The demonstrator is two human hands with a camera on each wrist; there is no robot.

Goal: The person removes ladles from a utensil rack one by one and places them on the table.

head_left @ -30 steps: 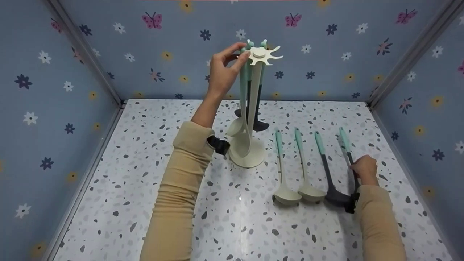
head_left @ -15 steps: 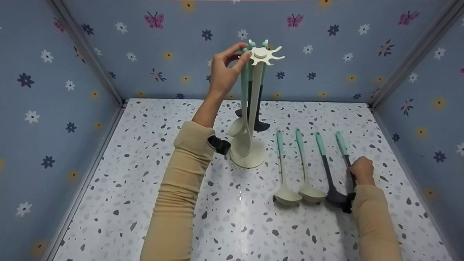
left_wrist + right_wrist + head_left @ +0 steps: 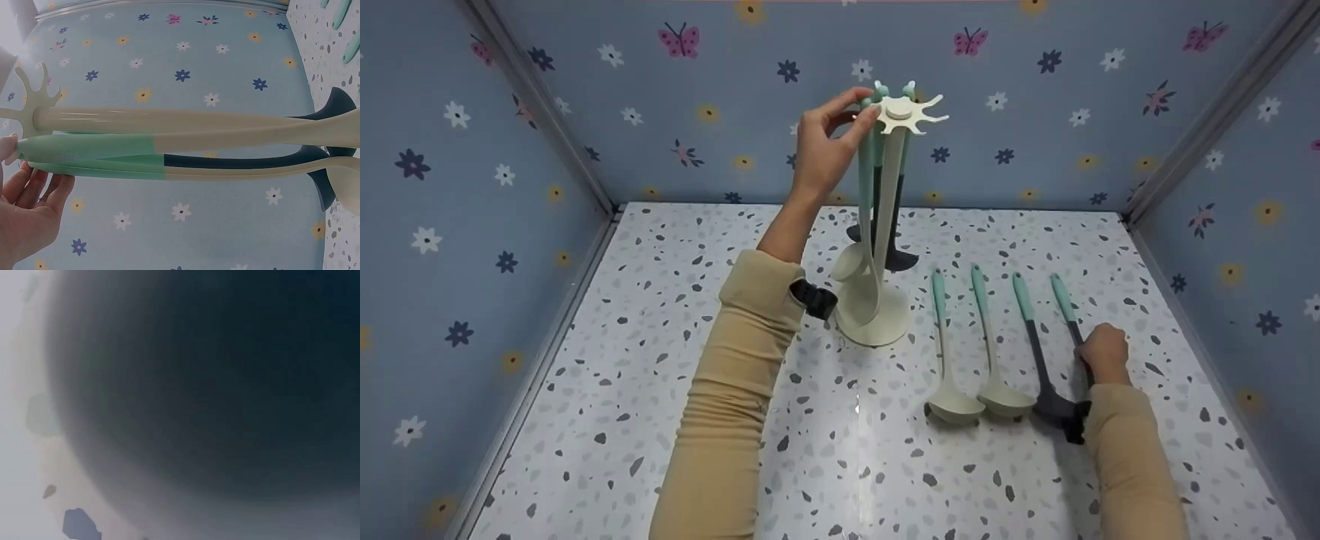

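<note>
At the top of a cream utensil stand (image 3: pixel 891 195), my left hand (image 3: pixel 826 146) pinches the mint handle end of a hanging cream ladle (image 3: pixel 861 304). In the left wrist view its thumb meets that handle's tip, and the fingers (image 3: pixel 53 194) lie under another mint handle. My right hand (image 3: pixel 1105 352) grips the shaft of a dark utensil with a mint handle (image 3: pixel 1062 296) lying at the right of a row. Its head is hidden by the hand and sleeve. A blurred dark shape (image 3: pixel 225 382) fills most of the right wrist view.
Left of the right hand lie a dark ladle (image 3: pixel 1050 401) and two cream ladles (image 3: pixel 955 401) (image 3: pixel 1005 397). Behind the stand's pole hang dark utensils (image 3: pixel 901 259). Patterned walls (image 3: pixel 1252 225) enclose the speckled table (image 3: pixel 585 442) at the back and both sides.
The right hand has shifted slightly left with the dark utensil, whose handle end has swung left, nearer the dark ladle beside it. The left hand stays at the stand's top.
</note>
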